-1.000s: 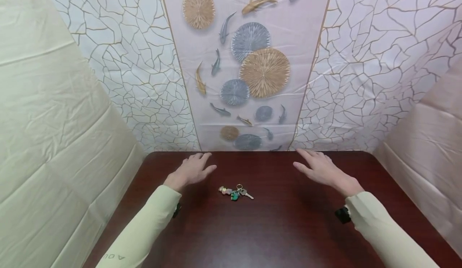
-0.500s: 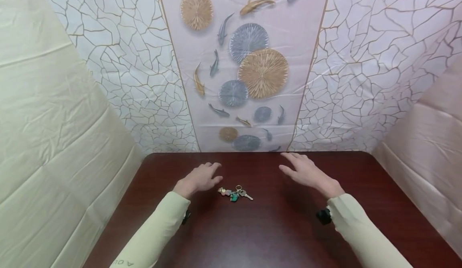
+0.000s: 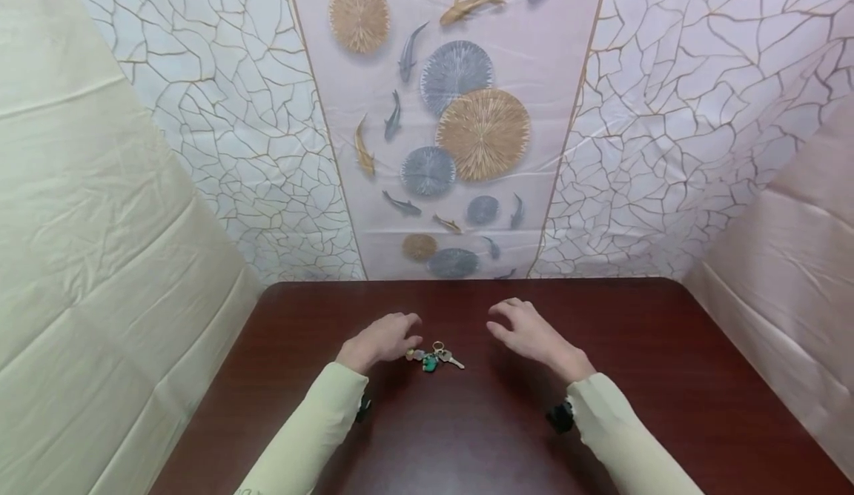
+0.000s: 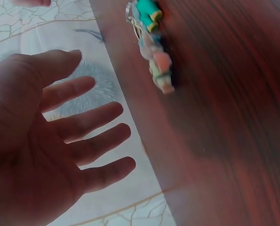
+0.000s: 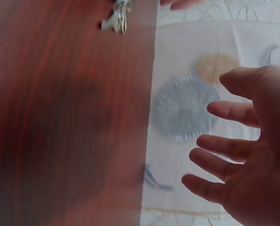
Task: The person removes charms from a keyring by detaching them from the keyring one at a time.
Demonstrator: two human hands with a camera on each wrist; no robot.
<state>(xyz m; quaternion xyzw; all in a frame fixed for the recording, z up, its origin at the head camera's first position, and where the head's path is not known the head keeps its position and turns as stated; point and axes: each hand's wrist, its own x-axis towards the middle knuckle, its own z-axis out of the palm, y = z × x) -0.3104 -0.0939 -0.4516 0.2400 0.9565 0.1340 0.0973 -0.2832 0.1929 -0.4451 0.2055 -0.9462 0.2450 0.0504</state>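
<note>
Keychain (image 3: pixel 429 362) with one metal key (image 3: pixel 455 362), a teal charm (image 4: pixel 148 12) and a pastel figure charm (image 4: pixel 161 70) lies on the dark-red surface (image 3: pixel 427 436), lower centre of the head view. Left hand (image 3: pixel 382 339), just left of it, and right hand (image 3: pixel 532 338), farther off to the right, both show fingers spread, slightly bent, gripping nothing; the left wrist view shows the left fingers apart from the charms.

Keychain (image 4: pixel 152 46) cut off by top edge, left wrist view; key (image 5: pixel 112 22) blurred, right wrist view.
</note>
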